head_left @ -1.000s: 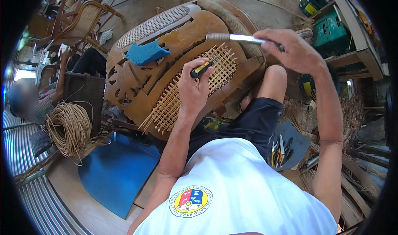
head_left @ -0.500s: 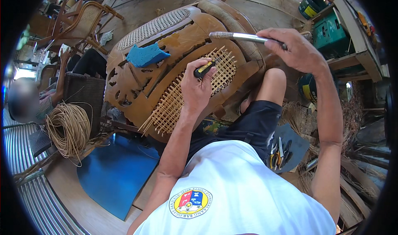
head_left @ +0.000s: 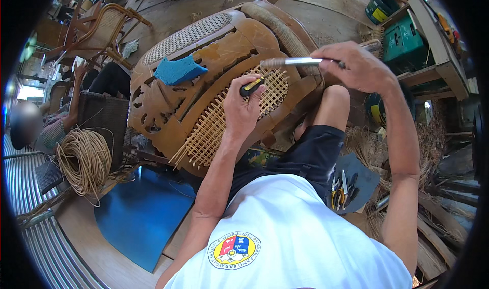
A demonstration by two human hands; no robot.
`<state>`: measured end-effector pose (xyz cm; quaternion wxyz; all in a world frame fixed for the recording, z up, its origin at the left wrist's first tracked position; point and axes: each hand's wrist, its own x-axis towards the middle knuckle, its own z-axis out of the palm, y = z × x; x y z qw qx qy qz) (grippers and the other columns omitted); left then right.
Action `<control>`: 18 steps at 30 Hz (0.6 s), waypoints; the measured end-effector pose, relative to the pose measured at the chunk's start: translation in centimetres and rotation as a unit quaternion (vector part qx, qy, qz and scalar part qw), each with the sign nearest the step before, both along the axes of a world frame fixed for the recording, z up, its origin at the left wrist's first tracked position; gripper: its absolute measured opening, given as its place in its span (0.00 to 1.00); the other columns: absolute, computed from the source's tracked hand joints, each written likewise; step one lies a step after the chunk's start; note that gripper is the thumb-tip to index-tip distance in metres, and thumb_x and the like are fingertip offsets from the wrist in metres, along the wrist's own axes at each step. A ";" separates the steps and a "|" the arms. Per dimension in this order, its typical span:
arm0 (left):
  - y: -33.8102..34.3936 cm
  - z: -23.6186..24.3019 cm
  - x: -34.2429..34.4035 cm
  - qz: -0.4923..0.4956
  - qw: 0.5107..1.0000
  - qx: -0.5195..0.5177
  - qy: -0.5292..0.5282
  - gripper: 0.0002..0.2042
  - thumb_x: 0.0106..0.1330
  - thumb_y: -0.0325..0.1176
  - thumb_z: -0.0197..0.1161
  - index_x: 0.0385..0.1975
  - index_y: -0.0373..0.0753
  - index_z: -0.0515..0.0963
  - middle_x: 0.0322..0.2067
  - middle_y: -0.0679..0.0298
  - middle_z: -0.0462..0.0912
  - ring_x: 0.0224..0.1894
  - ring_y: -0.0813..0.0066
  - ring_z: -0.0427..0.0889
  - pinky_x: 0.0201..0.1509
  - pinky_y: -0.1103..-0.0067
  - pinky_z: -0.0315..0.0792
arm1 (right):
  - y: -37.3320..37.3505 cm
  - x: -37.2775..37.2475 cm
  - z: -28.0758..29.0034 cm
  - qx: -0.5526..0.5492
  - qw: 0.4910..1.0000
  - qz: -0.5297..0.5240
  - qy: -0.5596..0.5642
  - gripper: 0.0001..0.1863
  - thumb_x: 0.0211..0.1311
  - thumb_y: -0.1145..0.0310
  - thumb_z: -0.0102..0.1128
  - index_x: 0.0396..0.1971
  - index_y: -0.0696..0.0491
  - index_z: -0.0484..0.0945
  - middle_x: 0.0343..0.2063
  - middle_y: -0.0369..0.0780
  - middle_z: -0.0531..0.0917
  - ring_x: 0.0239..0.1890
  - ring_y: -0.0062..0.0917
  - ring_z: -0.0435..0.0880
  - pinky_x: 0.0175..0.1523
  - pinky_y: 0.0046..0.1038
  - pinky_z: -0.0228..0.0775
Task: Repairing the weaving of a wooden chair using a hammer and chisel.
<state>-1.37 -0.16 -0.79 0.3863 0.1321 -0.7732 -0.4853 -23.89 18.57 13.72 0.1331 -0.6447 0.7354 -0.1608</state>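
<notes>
My left hand (head_left: 241,105) is closed around a short tool with a black-and-yellow handle (head_left: 251,86); its thin tip reaches over the open cane weave (head_left: 214,131). The weave fills an oval opening in a brown carved wooden chair part (head_left: 168,136), with loose strand ends sticking out at the edges. My right hand (head_left: 351,65), slightly blurred, grips a rod-like tool (head_left: 300,61) with a silver shaft and a rough brown end. That end hovers above the weave's far right part, close to my left hand. A blue sponge-like piece (head_left: 178,71) lies on the wood.
A finer cane panel (head_left: 188,37) sits in the wood's far side. At left are a coil of cane (head_left: 84,154), a blue sheet (head_left: 142,212) and another person (head_left: 66,121). Pliers and other tools (head_left: 342,189) rest beside my right thigh. A green crate (head_left: 406,44) stands at right.
My right hand has moved down and slightly left, bringing the rod-like tool lower over the weave and nearer to my left hand. The left hand has barely moved.
</notes>
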 end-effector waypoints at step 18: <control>0.2 0.1 1.0 0.010 1.000 -0.010 -0.001 0.12 0.70 0.29 0.71 0.48 0.37 0.75 0.47 0.57 0.87 0.48 0.64 0.87 0.53 0.72 0.79 | 0.6 1.2 0.7 -0.020 0.999 -0.019 -0.024 0.15 0.73 0.69 0.61 0.53 0.59 0.83 0.43 0.48 0.88 0.45 0.43 0.87 0.54 0.37 0.77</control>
